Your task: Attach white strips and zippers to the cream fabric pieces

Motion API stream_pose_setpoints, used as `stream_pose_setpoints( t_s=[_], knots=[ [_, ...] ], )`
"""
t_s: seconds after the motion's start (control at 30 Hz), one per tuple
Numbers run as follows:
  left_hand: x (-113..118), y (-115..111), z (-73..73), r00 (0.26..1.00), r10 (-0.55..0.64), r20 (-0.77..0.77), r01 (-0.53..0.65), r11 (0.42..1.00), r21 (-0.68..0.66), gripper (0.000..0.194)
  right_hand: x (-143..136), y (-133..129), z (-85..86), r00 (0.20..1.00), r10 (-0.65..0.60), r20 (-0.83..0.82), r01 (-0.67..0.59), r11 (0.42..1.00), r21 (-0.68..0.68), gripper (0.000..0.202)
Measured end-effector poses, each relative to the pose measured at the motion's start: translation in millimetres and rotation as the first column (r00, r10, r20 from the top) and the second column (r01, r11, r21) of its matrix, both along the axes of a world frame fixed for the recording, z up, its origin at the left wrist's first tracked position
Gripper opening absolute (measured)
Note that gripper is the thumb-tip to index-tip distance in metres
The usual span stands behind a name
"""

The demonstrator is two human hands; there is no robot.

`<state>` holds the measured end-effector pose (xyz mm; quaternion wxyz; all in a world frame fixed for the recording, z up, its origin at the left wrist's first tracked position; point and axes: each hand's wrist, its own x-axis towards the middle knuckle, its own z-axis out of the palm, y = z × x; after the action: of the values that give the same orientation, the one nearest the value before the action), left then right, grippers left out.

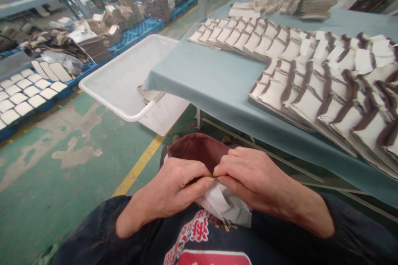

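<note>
Close to my chest, my left hand and my right hand pinch the near edge of a pouch-like cloth piece. Its inside is reddish brown, and it gapes open on the far side of my fingers. Pale cloth hangs below my fingertips toward my apron. My thumbs and forefingers nearly meet at the middle of the edge. Both hands are closed, and the fingers hide part of the piece.
A blue-green covered table carries rows of overlapping cream cloth pieces with brown edges. At its left corner stands a white plastic tub with some cloth inside. Blue pallets with stacked goods line the left. A yellow stripe crosses the green floor.
</note>
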<state>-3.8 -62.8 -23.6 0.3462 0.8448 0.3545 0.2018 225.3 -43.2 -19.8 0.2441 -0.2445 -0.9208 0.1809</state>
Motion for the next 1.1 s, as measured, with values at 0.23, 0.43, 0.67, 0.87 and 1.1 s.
stream_pose_setpoints(
  t_s=[0.23, 0.43, 0.67, 0.87, 1.1],
  knots=[
    [12, -12, -3.4, 0.992, 0.123, 0.01, -0.123, 0.977, 0.172, 0.029, -4, -1, -2.2, 0.998, -0.061, -0.036, 0.057, 0.994, -0.088, 0.046],
    [16, -22, -22.2, 0.923, 0.194, 0.333, -0.105, 0.958, -0.267, 0.034, -13, 3, -44.4, 0.943, -0.114, -0.312, -0.014, 0.924, -0.381, 0.052],
    [18, -38, -40.9, 0.82, 0.349, 0.453, -0.158, 0.899, -0.407, 0.05, -26, -6, -71.1, 0.89, -0.207, -0.407, -0.043, 0.85, -0.525, 0.05],
    [14, -36, -46.5, 0.743, 0.425, 0.516, -0.183, 0.872, -0.454, 0.064, -31, -4, -63.7, 0.898, -0.169, -0.405, 0.002, 0.925, -0.38, 0.047],
    [13, -27, -48.0, 0.772, 0.493, 0.402, -0.194, 0.784, -0.589, 0.067, -30, 1, -53.7, 0.924, -0.169, -0.343, 0.089, 0.967, -0.237, 0.05]
  ],
)
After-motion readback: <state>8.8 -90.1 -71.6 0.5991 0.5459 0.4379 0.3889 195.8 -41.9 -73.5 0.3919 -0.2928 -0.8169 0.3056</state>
